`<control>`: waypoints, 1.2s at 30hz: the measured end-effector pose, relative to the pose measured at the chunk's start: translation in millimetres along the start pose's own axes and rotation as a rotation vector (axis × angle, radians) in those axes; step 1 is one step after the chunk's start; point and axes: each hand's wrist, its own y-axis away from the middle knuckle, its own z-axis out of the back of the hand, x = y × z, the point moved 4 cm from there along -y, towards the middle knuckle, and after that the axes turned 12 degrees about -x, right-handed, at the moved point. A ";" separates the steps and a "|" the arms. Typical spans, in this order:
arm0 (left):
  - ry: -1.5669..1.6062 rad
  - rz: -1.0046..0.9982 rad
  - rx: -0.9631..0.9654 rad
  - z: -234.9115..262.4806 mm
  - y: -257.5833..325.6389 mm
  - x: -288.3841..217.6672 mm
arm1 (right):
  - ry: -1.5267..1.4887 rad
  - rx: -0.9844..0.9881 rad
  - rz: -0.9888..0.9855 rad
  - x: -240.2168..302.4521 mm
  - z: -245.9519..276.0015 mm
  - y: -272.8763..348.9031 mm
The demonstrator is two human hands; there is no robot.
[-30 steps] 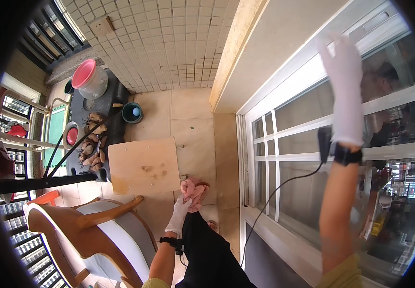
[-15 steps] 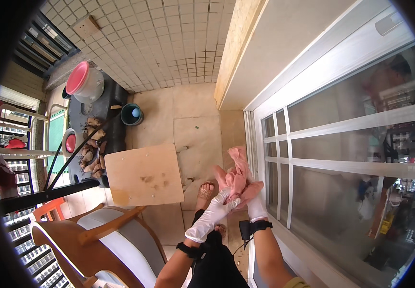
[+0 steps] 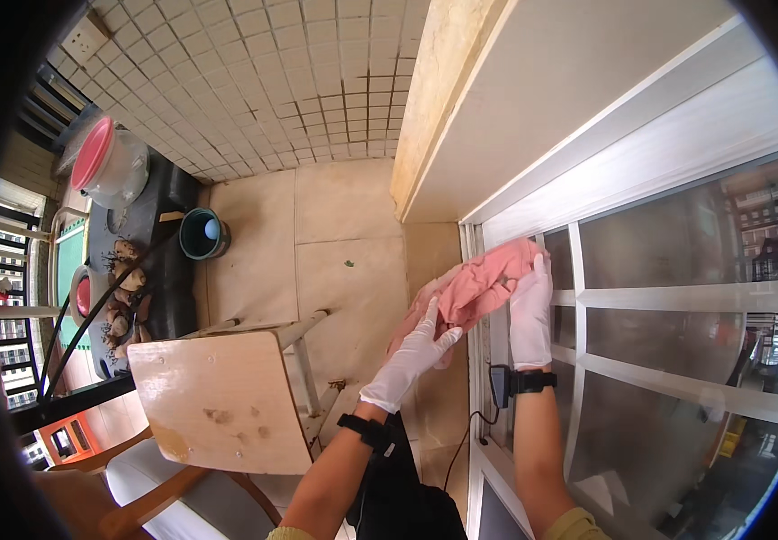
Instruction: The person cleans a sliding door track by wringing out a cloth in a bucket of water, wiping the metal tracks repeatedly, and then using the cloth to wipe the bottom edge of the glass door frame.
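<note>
1. Holding a pink cloth (image 3: 477,290) between them, both gloved hands are raised in front of the window (image 3: 677,297), close together with the cloth bridging them.
2. The left hand (image 3: 416,353) wears a white glove; its fingers spread against the lower left part of the cloth, near the folds that hang down. Whether they pinch the fabric or only press on it I cannot tell.
3. The right hand (image 3: 530,310) is also in a white glove, fingers pointing up, flat against the right edge of the cloth where it meets the white frame (image 3: 574,297). Its grip is hidden behind the fabric.
4. Each wrist carries a black band; the band on the right wrist has a small black box (image 3: 500,385) with a thin cable hanging from it.
5. The cloth is bunched, its upper end lying against the glass just below the top rail of the window.
6. To the left, on the tiled floor (image 3: 335,225), stands a wooden stool (image 3: 218,400) with a stained top, well apart from the hands.
7. Farther left sits a teal pot (image 3: 202,234), and beyond it a tub (image 3: 112,166) with a red lid on a dark stand.
</note>
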 end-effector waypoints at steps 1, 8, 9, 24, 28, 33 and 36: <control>0.006 -0.012 0.006 -13.0 -15.4 14.3 | 0.168 -0.039 0.207 -4.0 -3.3 -23.8; -0.501 -0.041 -0.032 -54.2 -66.6 120.3 | 1.626 0.231 0.506 -117.8 14.6 -147.4; -0.640 -0.100 0.101 -58.1 -67.1 130.6 | 1.718 0.281 0.619 -125.3 19.4 -150.7; -0.164 -0.117 -0.061 -20.2 -69.7 140.7 | 1.965 -0.180 0.926 -168.8 33.2 -175.2; -0.141 -0.056 -0.051 -15.4 -49.3 155.8 | 1.965 -0.248 0.863 -178.7 65.2 -123.0; -0.334 -0.226 0.050 -23.8 -19.9 150.3 | 2.010 -0.290 0.724 -174.2 141.4 -47.2; -0.354 -0.386 -0.004 -16.0 -2.0 172.8 | 1.997 -0.244 0.632 -172.0 160.0 3.6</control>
